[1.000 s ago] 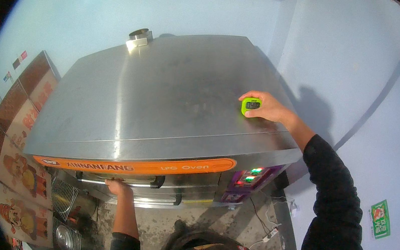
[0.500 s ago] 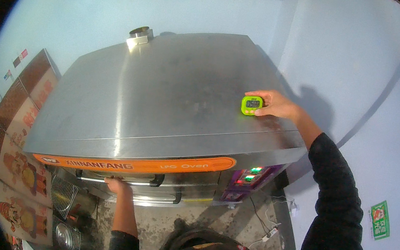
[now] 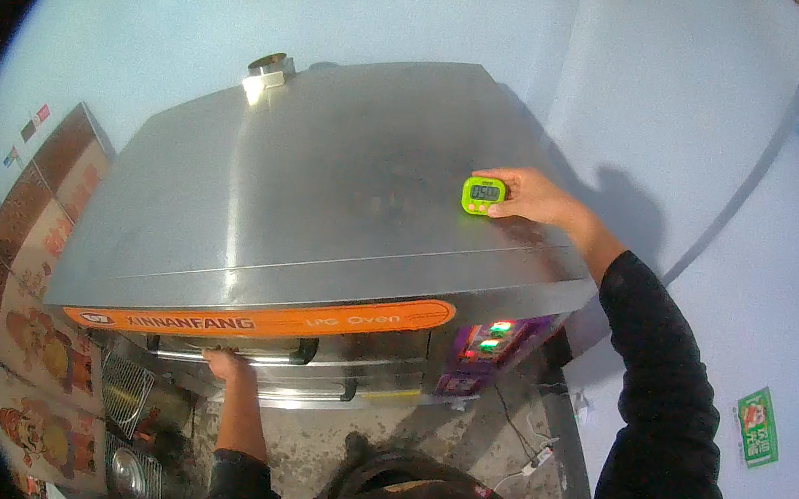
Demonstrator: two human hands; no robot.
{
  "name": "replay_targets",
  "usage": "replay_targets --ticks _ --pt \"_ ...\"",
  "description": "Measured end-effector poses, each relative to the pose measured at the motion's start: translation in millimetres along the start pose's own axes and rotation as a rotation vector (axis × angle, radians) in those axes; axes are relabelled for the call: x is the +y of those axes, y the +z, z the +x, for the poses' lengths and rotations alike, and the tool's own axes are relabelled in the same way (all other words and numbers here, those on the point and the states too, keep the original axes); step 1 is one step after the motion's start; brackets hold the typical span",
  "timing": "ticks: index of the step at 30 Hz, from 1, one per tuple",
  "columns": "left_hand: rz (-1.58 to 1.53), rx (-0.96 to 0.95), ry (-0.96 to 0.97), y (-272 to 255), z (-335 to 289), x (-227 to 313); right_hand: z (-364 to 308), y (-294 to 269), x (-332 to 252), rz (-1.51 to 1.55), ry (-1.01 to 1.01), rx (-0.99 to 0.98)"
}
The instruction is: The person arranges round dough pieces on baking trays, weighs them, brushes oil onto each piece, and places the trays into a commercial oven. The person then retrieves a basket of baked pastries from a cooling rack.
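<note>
Two bare hands, no gloves, rings or watch in view. Right hand point(image 3: 534, 199) bare to the wrist, then a long black sleeve point(image 3: 664, 385) of soft matte fabric, loosely wrinkled, running down the whole arm to the shoulder. Left hand point(image 3: 228, 365) likewise bare, with the forearm uncovered for a stretch before a dark sleeve point(image 3: 237, 491) pushed back near the elbow. Dark upper garment across the chest at the lower edge, with a paler brownish fold at its middle.
</note>
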State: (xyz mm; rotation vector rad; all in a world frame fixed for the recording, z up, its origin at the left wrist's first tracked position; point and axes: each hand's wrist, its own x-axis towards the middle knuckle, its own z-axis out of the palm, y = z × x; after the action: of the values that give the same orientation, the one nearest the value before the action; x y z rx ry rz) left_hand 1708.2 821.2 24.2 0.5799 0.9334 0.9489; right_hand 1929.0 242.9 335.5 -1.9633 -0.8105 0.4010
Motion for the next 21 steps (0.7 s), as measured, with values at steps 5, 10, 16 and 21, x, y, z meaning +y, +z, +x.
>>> replay_targets --ticks 5,10,16,21 --pt "0.052 -0.044 0.062 4.2 -12.8 -3.1 -4.4 -6.3 10.5 0.036 -0.029 0.060" --pt "0.098 -0.001 -0.016 5.0 -18.9 0.8 -30.9 -18.6 -0.2 -0.100 0.054 0.162" --pt "0.254 -0.004 -0.012 14.0 -37.3 -6.1 -112.0 -27.0 2.1 -0.061 -0.035 0.434" --pt "0.253 0.090 -0.152 0.9 -33.3 -2.2 -207.0 55.7 55.6 0.034 -0.206 1.120"
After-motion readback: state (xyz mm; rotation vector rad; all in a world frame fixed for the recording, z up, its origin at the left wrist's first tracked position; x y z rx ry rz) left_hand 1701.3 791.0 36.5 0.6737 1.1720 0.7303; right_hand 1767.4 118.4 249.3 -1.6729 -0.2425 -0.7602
